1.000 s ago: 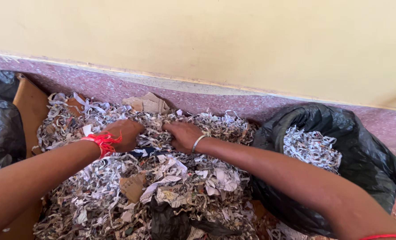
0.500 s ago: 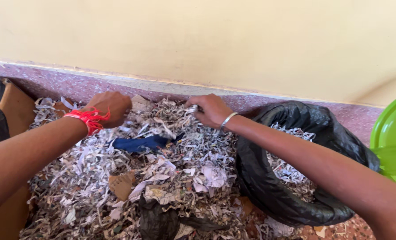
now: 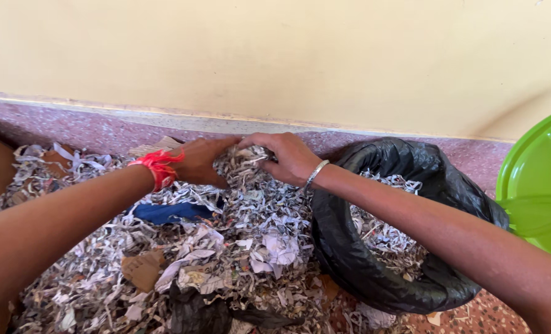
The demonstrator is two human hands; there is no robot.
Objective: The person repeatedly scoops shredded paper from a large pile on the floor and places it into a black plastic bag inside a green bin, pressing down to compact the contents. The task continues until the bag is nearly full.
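It looked like an informal sorting or recycling spot set on the floor of a plain building rather than a fitted workshop. A large heap of shredded paper (image 3: 244,247) lay straight on a speckled reddish floor (image 3: 473,315) against a bare cream wall (image 3: 288,55) with a mottled purple skirting band (image 3: 90,130). A black plastic bag (image 3: 374,260) half filled with shreds, scraps of brown cardboard (image 3: 140,270) and a green plastic lid (image 3: 538,179) at the edge pointed to waste handling done by hand.
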